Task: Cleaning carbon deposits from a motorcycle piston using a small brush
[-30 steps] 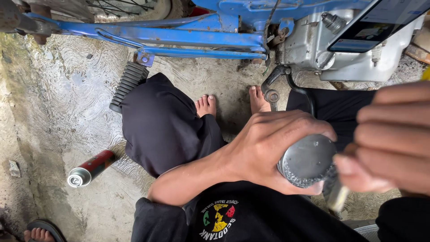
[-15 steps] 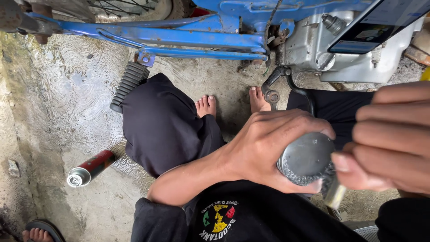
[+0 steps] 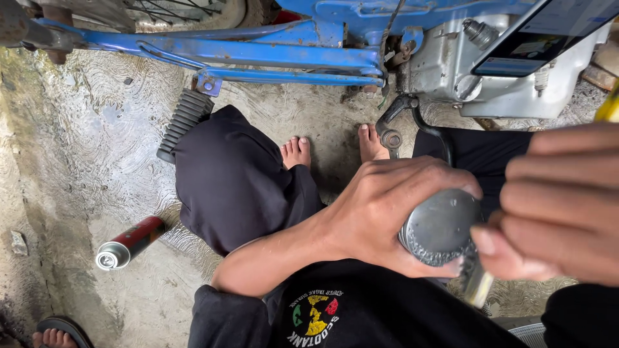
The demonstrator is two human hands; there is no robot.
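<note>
My left hand (image 3: 380, 209) wraps around a round grey metal cylinder part (image 3: 440, 227), its flat circular face turned toward the camera. My right hand (image 3: 558, 206) comes in from the right edge, fingers curled, and holds a thin pale metal tool (image 3: 478, 287) against the lower right rim of that part. Both hands hover above my lap, over my black trousers and black shirt (image 3: 335, 309). My bare feet (image 3: 296, 151) rest on the concrete below.
A blue motorbike frame (image 3: 258, 55) with a silver engine (image 3: 477, 71) crosses the top. A ribbed black footpeg (image 3: 184, 119) and a kick lever (image 3: 393, 132) hang near my feet. A red spray can (image 3: 129, 241) lies on the wet concrete at left. Another person's sandalled foot (image 3: 55, 335) shows bottom left.
My right hand has shifted slightly left and down, bringing the thin tool closer against the metal part. My left hand keeps the same grip.
</note>
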